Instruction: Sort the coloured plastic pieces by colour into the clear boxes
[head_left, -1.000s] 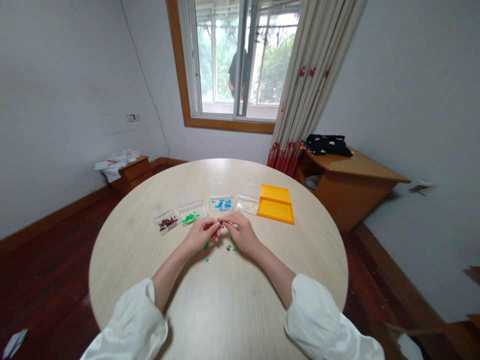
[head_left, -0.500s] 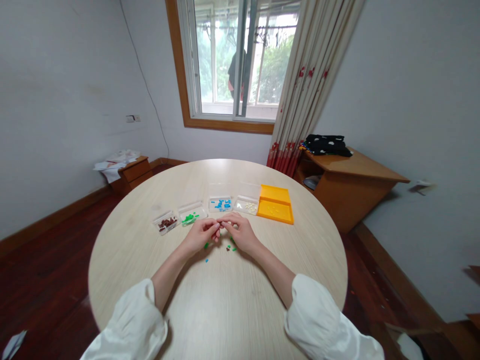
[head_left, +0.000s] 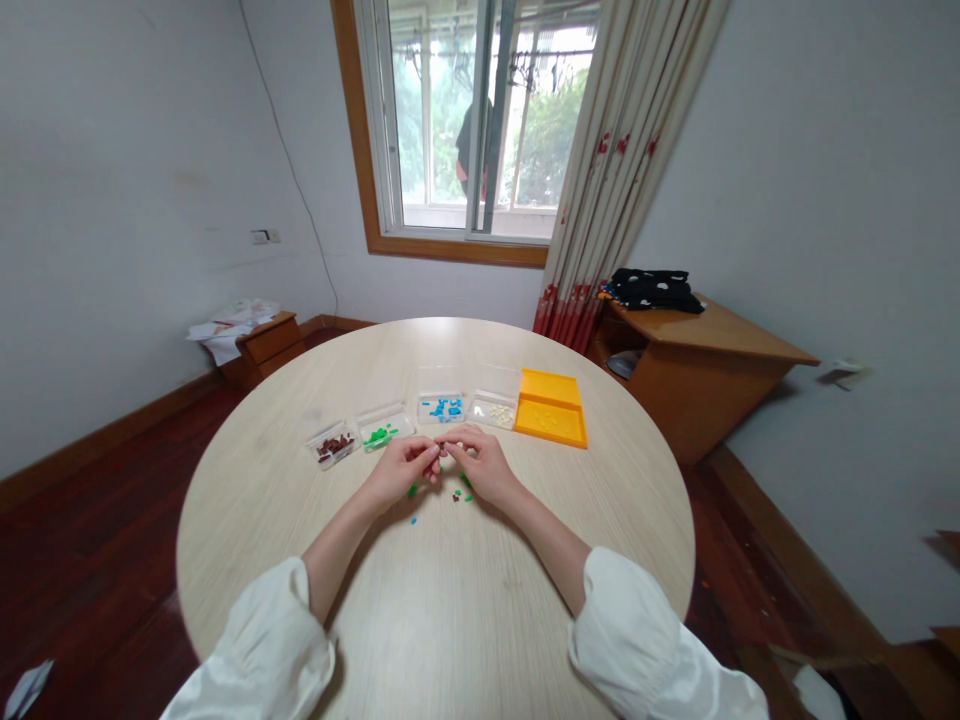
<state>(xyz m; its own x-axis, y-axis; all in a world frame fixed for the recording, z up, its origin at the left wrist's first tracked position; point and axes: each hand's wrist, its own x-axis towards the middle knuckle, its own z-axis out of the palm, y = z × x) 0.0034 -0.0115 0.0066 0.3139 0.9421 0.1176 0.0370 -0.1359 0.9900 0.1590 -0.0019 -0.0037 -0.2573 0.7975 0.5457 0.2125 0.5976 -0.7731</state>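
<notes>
Over the middle of the round table, my left hand (head_left: pixel 403 470) and my right hand (head_left: pixel 484 466) meet at the fingertips. Both are closed in a pinch on a small dark brown piece (head_left: pixel 442 450), mostly covered by the fingers. Beneath and beside the hands lie loose green pieces (head_left: pixel 469 498), a small brown piece (head_left: pixel 456 497) and, nearer me, a single blue piece (head_left: pixel 413 520). Just beyond my left hand is a clear box of green pieces (head_left: pixel 380 436). The pieces are too small for me to make out their exact kind.
On the table (head_left: pixel 442 620), a clear box of brown pieces (head_left: pixel 334 447) stands at the left. Behind my hands are a clear box of blue pieces (head_left: pixel 442 409) and one of whitish pieces (head_left: pixel 501 413). An open yellow case (head_left: pixel 551 442) lies at the right.
</notes>
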